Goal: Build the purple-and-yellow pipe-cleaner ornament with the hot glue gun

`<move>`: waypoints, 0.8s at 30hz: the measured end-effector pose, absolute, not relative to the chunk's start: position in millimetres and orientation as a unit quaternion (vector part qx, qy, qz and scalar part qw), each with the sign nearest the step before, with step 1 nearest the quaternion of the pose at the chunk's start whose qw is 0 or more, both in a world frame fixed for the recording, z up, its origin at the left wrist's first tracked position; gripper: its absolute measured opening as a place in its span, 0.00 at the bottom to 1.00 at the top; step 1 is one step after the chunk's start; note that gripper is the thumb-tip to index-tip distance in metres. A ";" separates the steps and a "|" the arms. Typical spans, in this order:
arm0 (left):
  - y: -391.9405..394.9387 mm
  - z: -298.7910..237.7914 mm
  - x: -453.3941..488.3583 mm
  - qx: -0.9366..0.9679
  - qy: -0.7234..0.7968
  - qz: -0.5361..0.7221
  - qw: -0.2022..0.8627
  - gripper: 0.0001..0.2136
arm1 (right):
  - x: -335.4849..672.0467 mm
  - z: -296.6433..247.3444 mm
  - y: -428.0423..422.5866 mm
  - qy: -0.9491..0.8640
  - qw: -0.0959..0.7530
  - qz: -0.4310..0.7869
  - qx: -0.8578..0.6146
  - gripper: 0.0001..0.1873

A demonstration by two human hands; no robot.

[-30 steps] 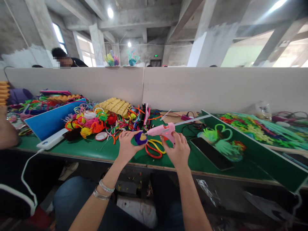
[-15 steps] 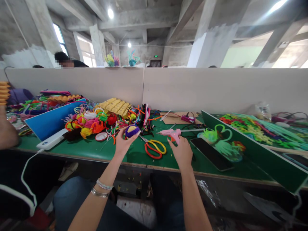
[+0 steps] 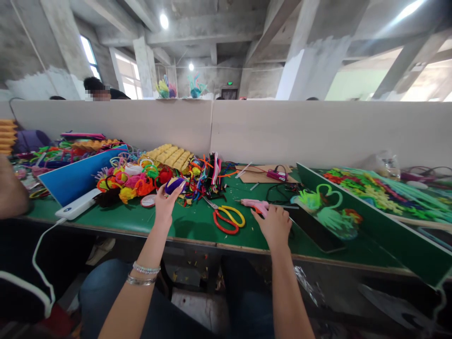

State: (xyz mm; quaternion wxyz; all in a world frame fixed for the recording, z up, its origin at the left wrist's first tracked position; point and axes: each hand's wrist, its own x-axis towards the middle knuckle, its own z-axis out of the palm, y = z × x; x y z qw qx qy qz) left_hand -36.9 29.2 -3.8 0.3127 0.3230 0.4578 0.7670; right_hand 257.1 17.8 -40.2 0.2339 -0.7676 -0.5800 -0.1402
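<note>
My left hand (image 3: 164,207) is closed around a small purple-and-cream piece (image 3: 173,185) that looks fuzzy, held above the table beside the colourful pile. What it is exactly cannot be made out. Low over the table, my right hand (image 3: 277,227) has its fingers around the handle of a pink glue gun (image 3: 257,205), the nozzle pointing left. A clear glue stick sticks out of the gun's rear. Between my hands lie scissors (image 3: 226,225) with red and yellow handles. A black phone (image 3: 316,228) lies close to my right hand.
Left of centre are bundled pipe cleaners (image 3: 136,183), a yellow egg-crate piece (image 3: 169,156), a blue board (image 3: 83,174) and a white power strip (image 3: 77,205). To the right stand a green swan-like figure (image 3: 332,214) and a green divider (image 3: 370,223). A person's arm (image 3: 10,188) is at far left.
My left hand has moved left with the purple-and-cream piece, towards the pile. My right hand has shifted slightly right and down, bringing the glue gun lower to the table.
</note>
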 end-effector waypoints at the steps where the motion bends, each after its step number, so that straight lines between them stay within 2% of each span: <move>1: 28.6 -3.3 -35.8 0.327 0.454 0.764 0.321 0.21 | 254.8 -38.0 18.2 -0.599 0.271 -0.134 -0.742 0.25; 5: 26.6 -3.4 -30.5 0.349 0.443 0.742 0.362 0.23 | 224.4 -29.4 20.5 -0.725 0.408 -0.026 -0.553 0.28; 8: 25.9 -5.6 -27.8 0.382 0.443 0.718 0.376 0.23 | 185.2 -21.9 24.8 -0.806 0.406 0.041 -0.430 0.35; 11: 25.0 -7.1 -26.6 0.407 0.445 0.695 0.391 0.25 | 152.3 -9.6 34.8 -0.843 0.396 0.053 -0.361 0.37; 13: 24.3 -6.9 -26.5 0.413 0.443 0.689 0.398 0.25 | 141.2 1.1 43.7 -0.849 0.374 0.063 -0.369 0.33; 16: 23.7 -5.0 -27.7 0.411 0.440 0.694 0.396 0.25 | 141.0 18.0 54.7 -0.870 0.276 0.082 -0.400 0.17; 18: 24.0 -3.4 -29.9 0.399 0.435 0.703 0.396 0.24 | 149.2 28.6 58.4 -0.868 0.228 0.045 -0.439 0.15; 24: 26.6 2.4 -47.2 0.290 0.434 0.767 0.374 0.21 | 204.8 51.5 63.0 -0.814 0.209 -0.023 -0.542 0.13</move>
